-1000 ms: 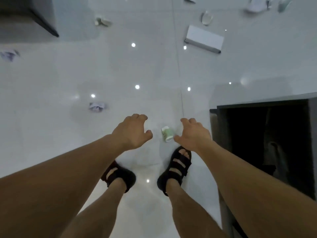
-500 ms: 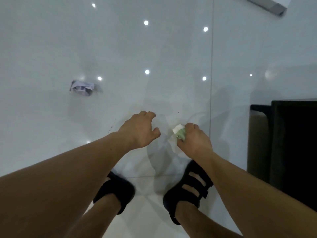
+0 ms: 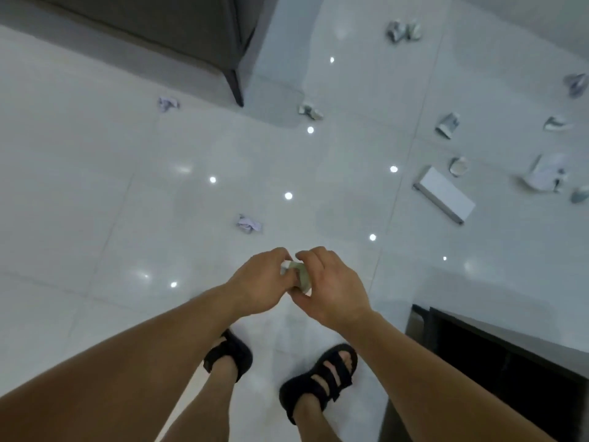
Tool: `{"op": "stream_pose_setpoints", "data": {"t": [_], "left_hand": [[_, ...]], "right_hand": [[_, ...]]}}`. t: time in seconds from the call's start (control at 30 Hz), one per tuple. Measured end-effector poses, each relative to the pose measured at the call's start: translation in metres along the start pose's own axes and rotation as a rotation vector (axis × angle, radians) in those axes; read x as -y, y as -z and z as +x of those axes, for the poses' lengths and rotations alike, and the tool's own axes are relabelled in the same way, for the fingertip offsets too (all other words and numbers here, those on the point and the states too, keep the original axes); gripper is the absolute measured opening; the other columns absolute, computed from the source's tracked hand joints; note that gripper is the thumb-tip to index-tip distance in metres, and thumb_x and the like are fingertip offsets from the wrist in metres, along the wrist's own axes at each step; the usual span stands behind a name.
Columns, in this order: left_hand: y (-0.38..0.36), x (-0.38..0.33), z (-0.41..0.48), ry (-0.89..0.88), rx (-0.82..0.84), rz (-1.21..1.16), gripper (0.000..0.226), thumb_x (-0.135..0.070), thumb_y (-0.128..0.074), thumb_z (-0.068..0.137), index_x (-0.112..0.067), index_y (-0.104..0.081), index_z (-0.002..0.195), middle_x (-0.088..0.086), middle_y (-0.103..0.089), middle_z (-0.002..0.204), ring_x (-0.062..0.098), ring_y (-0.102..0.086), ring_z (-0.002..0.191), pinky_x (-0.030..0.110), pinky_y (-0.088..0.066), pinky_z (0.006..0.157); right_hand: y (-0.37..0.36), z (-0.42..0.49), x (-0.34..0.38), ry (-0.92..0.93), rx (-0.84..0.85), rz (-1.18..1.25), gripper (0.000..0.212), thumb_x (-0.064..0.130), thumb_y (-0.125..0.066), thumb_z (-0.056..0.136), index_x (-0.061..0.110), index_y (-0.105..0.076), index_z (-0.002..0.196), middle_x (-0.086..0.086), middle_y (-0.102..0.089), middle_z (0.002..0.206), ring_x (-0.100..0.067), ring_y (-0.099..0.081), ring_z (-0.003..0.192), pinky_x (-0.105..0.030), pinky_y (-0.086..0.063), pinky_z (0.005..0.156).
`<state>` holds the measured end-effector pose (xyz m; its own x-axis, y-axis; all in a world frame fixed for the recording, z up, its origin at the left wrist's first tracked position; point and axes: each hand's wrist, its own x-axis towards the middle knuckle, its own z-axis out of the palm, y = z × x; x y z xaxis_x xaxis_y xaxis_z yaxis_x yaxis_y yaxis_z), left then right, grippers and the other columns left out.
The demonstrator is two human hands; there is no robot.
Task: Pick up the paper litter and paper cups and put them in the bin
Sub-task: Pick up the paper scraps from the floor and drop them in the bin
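A small green and white paper cup (image 3: 301, 275) is held above the white tiled floor between both hands. My right hand (image 3: 334, 288) grips its right side and my left hand (image 3: 259, 283) pinches its left end. A crumpled pale paper ball (image 3: 248, 224) lies on the floor just beyond my hands. Another crumpled paper (image 3: 167, 104) lies further off to the left. Several crushed cups and paper scraps (image 3: 447, 125) are scattered at the far right. No bin shows in this view.
A grey sofa (image 3: 178, 33) fills the top left. A flat white box (image 3: 444, 194) lies at the right among the litter. A dark cabinet (image 3: 510, 362) stands at the lower right beside my right foot. My feet in black sandals (image 3: 322, 381) stand below my hands.
My right hand took the cup off the floor and lifted it. My left hand has come in to hold it too. The view has tilted up, showing more of the room.
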<state>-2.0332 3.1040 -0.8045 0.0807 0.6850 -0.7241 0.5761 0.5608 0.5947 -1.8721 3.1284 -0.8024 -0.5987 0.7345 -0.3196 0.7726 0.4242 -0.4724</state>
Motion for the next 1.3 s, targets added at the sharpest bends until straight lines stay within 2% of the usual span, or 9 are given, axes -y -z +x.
{"op": "stream_pose_setpoints", "data": {"t": [0.1,0.2,0.33,0.43,0.6,0.77,0.9,1.07,1.3], "left_hand": [[0.04,0.027,-0.022,0.076,-0.1,0.042,0.017,-0.033,-0.045,0.097,-0.018,-0.049,0.091,-0.006,-0.053,0.077,0.013,-0.051,0.07,0.027,-0.036,0.059],[0.071,0.068,-0.038,0.188,-0.186,0.064,0.019,-0.034,-0.043,0.098,-0.016,-0.048,0.094,-0.003,-0.054,0.08,0.016,-0.052,0.073,0.028,-0.035,0.059],[0.085,0.114,-0.03,0.289,-0.259,0.04,0.02,-0.033,-0.041,0.098,-0.016,-0.047,0.089,-0.002,-0.054,0.078,0.013,-0.05,0.068,0.025,-0.031,0.052],[0.079,0.147,0.001,0.3,-0.261,0.016,0.021,-0.034,-0.042,0.098,-0.015,-0.047,0.089,0.0,-0.055,0.08,0.016,-0.051,0.07,0.028,-0.034,0.057],[0.059,0.21,0.08,0.313,-0.318,-0.007,0.022,-0.034,-0.042,0.098,-0.015,-0.049,0.091,0.001,-0.056,0.083,0.018,-0.053,0.073,0.029,-0.035,0.06],[0.044,0.269,0.136,0.335,-0.369,-0.03,0.022,-0.035,-0.045,0.095,-0.015,-0.053,0.095,0.002,-0.058,0.086,0.02,-0.055,0.077,0.029,-0.035,0.061],[0.036,0.296,0.135,0.377,-0.387,-0.054,0.021,-0.035,-0.046,0.095,-0.015,-0.053,0.096,0.002,-0.058,0.088,0.021,-0.054,0.079,0.029,-0.035,0.063],[0.047,0.273,0.073,0.434,-0.417,-0.132,0.019,-0.034,-0.045,0.096,-0.017,-0.05,0.091,-0.001,-0.054,0.081,0.02,-0.053,0.075,0.029,-0.033,0.06],[0.109,0.167,-0.091,0.417,-0.557,-0.25,0.016,-0.034,-0.041,0.097,-0.022,-0.046,0.088,-0.003,-0.055,0.084,0.012,-0.051,0.072,0.023,-0.031,0.054]], "right_hand": [[0.013,0.032,0.031,0.058,0.098,-0.113,0.064,0.044,-0.077,0.076,0.009,-0.058,0.126,-0.006,-0.06,0.117,-0.024,-0.061,0.099,-0.033,-0.053,0.064],[0.005,0.064,0.046,0.034,0.246,-0.242,0.065,0.053,-0.059,0.087,0.019,-0.04,0.14,0.001,-0.044,0.135,-0.02,-0.046,0.118,-0.031,-0.049,0.082],[-0.029,0.114,0.05,-0.02,0.335,-0.318,0.061,0.047,-0.055,0.091,0.02,-0.034,0.141,0.0,-0.039,0.136,-0.021,-0.042,0.118,-0.032,-0.048,0.084],[-0.073,0.151,0.038,-0.031,0.377,-0.367,0.062,0.046,-0.056,0.09,0.022,-0.029,0.141,-0.002,-0.037,0.135,-0.023,-0.043,0.115,-0.033,-0.049,0.081],[-0.161,0.216,-0.001,0.079,0.468,-0.443,0.073,0.039,-0.06,0.089,0.029,-0.016,0.147,-0.004,-0.027,0.145,-0.027,-0.043,0.116,-0.035,-0.052,0.082],[-0.242,0.249,-0.037,0.159,0.577,-0.489,0.072,0.028,-0.062,0.088,0.031,-0.021,0.148,-0.005,-0.018,0.15,-0.029,-0.044,0.115,-0.036,-0.051,0.086],[-0.273,0.248,-0.039,0.157,0.568,-0.48,0.045,0.007,-0.052,0.088,0.017,-0.042,0.131,-0.011,-0.034,0.134,-0.028,-0.05,0.101,-0.034,-0.046,0.075],[-0.225,0.232,0.013,0.218,0.603,-0.52,0.044,-0.001,-0.047,0.084,0.01,-0.045,0.126,-0.012,-0.043,0.124,-0.027,-0.05,0.1,-0.034,-0.048,0.077],[-0.061,0.179,0.158,0.459,0.646,-0.611,0.045,-0.003,-0.051,0.084,0.009,-0.044,0.127,-0.012,-0.044,0.123,-0.026,-0.05,0.101,-0.035,-0.046,0.075]]}}
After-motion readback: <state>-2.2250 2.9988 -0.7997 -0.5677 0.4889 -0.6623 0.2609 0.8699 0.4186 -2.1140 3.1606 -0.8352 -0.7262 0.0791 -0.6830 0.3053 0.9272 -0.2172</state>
